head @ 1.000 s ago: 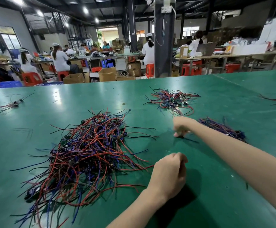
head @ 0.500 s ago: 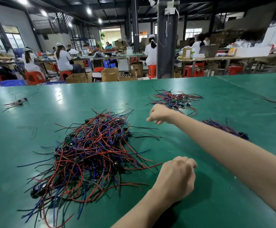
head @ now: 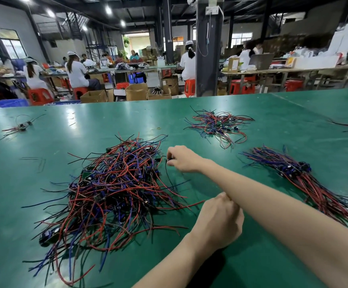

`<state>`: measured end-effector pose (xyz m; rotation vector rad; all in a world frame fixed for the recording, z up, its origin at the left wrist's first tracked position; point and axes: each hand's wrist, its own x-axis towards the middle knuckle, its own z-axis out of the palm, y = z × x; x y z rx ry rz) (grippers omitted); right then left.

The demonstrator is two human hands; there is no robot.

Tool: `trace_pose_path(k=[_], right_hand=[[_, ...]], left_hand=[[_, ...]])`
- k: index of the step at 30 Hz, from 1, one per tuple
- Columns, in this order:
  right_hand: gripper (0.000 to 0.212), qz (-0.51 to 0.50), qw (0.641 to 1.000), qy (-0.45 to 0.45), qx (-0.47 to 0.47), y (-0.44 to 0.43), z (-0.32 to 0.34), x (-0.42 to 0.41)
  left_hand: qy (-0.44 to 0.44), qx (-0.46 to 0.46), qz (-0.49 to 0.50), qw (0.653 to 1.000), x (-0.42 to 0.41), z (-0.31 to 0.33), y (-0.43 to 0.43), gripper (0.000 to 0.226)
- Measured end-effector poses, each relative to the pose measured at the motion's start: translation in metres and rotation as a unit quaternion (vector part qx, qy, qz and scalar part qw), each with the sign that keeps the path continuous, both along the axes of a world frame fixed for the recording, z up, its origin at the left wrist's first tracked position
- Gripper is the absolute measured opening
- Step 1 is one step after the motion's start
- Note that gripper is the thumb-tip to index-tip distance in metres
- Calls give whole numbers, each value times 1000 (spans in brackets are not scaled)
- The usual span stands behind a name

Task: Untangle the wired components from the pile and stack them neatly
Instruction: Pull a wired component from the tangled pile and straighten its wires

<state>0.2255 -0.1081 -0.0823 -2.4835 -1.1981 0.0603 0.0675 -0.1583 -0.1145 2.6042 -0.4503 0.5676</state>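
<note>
- Right hand (head: 184, 160): fingers (head: 172, 151) pinch a small black wired component (head: 168, 162).
- Tangled pile (head: 115, 188) just left of those fingers, on the green table (head: 272, 113).
- Left hand (head: 218, 219): fingers curled into a fist, nothing seen in them.
- Straightened bundle (head: 306, 179) well right of both.

Table: glossy green worktop (head: 86, 121) across the lower view, lamp glare at 11 o'clock.
Pillar: dark column (head: 209, 59) at 12 o'clock, a cord hanging down it.
Ceiling: dark beams, bright lamps (head: 108, 9) at 11 o'clock.
Windows: panes (head: 13, 46) at 10 o'clock.
Benches: long work tables (head: 293, 69) at 1 o'clock, with red stools (head: 189, 87) and cardboard boxes (head: 136, 91) below.
Workers: seated people in white (head: 76, 71) at 11 o'clock.
</note>
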Motion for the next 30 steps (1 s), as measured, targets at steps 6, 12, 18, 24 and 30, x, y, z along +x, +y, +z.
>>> trace_pose_path(k=[6,12,18,24,30], right_hand=[[28,-46,956,184,226,-58,19,14],[27,-65,861,365,349,-95,13,18],[11,-44,789,463,402,-100,27,19],[30,-192,748,455,443,-91,53,48],[81,-182,797,437,374,-81,59,70]], left_hand=[[8,-12,9,1000,4,-3,-4,21],[-11,23,15,1000,17,-17,-4,23],[-35,1,13,999,18,-21,-4,23],[-28,-13,17,999,18,-19,-5,25],[-21,-26,14,999,18,-19,-2,27]])
